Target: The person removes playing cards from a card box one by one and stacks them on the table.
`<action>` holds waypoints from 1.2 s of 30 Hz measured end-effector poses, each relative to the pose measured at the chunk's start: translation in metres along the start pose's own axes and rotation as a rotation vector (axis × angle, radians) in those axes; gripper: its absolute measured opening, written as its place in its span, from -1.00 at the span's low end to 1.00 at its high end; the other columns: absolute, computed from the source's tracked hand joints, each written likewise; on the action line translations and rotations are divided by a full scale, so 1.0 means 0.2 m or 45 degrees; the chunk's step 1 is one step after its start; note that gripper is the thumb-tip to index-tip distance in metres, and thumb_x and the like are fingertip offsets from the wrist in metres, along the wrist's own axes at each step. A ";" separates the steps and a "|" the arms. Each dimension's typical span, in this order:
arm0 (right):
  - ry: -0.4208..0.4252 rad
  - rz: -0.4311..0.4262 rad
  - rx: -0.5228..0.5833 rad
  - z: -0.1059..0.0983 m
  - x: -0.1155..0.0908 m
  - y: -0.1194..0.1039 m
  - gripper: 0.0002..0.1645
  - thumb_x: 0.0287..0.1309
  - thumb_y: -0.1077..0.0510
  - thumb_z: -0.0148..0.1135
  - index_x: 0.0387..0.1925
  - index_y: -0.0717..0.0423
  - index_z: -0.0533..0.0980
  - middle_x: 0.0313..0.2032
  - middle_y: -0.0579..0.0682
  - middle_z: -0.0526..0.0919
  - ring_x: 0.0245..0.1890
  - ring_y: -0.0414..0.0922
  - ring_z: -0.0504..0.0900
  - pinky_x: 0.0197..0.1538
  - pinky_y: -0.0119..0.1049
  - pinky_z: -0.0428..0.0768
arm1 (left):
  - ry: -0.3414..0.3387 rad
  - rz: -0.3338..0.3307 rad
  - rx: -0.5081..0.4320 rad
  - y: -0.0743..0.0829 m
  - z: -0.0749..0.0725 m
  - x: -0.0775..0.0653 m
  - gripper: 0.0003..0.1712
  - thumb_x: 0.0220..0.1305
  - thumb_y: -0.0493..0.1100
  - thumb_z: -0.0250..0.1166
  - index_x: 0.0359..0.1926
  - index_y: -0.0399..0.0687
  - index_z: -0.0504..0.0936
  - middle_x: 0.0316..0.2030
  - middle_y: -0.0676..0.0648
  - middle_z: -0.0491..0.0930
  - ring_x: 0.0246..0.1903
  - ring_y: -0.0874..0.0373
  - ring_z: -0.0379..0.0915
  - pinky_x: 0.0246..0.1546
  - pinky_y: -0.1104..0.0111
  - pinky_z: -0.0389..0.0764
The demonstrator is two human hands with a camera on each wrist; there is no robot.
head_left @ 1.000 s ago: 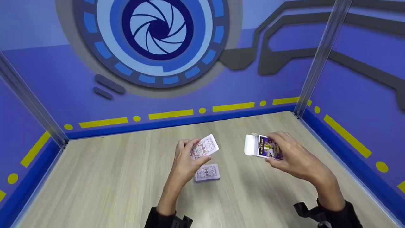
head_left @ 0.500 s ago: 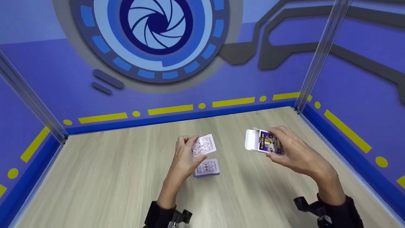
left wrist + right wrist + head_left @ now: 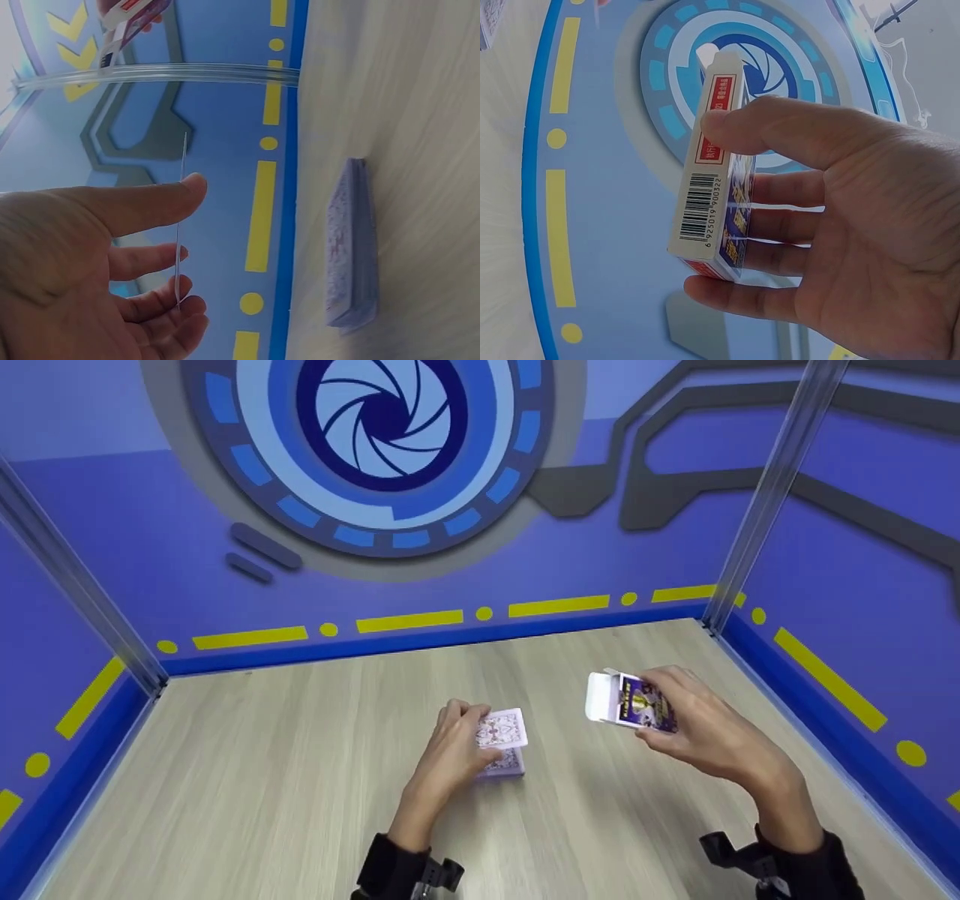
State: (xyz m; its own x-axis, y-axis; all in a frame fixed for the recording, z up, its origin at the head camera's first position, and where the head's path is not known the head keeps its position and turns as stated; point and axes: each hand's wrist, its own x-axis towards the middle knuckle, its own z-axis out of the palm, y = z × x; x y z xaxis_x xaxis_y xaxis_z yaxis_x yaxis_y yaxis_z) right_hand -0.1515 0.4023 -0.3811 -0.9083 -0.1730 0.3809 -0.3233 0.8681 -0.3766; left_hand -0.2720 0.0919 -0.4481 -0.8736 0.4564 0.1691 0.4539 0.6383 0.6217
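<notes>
My left hand (image 3: pixel 454 746) pinches a playing card (image 3: pixel 504 727) with an ornate patterned back between thumb and fingers. Seen edge-on in the left wrist view, the card (image 3: pixel 181 225) looks very thin. Below it a deck of playing cards (image 3: pixel 510 766) with matching backs lies stacked on the table, partly hidden by the hand and the card. To the right, my right hand (image 3: pixel 709 727) grips a purple-and-white card box (image 3: pixel 643 706) above the table, its white end flap (image 3: pixel 598 696) folded open toward the left. A barcode side of the box (image 3: pixel 697 206) faces the right wrist view.
The light wood-grain table (image 3: pixel 300 780) is bounded by a blue-purple printed back wall (image 3: pixel 375 592) and side walls. Clear corner posts (image 3: pixel 765 502) stand at the back right and back left.
My left hand has come down and slightly right with the card, which now overlaps the deck in the head view and has turned more in line with it. The right hand holds nearly still.
</notes>
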 end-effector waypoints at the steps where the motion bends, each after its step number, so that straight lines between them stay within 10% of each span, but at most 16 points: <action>1: 0.005 -0.004 -0.002 0.00 0.00 0.00 -0.25 0.07 0.25 0.55 0.29 0.23 0.43 0.13 0.08 0.54 -0.07 -0.10 0.51 -0.13 -0.18 0.60 | 0.000 0.007 0.011 0.00 0.01 0.00 -0.23 0.08 -0.23 0.61 0.32 -0.25 0.53 0.10 -0.16 0.43 0.13 -0.03 0.35 0.18 0.08 0.47; 36: -0.013 -0.004 -0.022 0.01 -0.01 0.01 -0.22 0.09 0.21 0.54 0.32 0.26 0.41 0.12 0.11 0.55 -0.08 -0.09 0.52 -0.12 -0.15 0.60 | -0.160 -0.148 0.140 -0.13 0.20 0.03 -0.23 -0.13 -0.24 0.70 0.16 -0.32 0.61 0.01 -0.27 0.46 0.04 -0.18 0.40 0.14 -0.05 0.41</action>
State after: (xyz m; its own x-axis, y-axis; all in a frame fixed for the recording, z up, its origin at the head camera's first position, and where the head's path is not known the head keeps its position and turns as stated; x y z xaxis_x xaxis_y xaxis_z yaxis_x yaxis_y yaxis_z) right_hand -0.1515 0.4033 -0.3841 -0.9101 -0.1803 0.3731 -0.3214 0.8755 -0.3609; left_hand -0.2819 0.1031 -0.4930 -0.8954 0.4452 -0.0002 0.3737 0.7520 0.5429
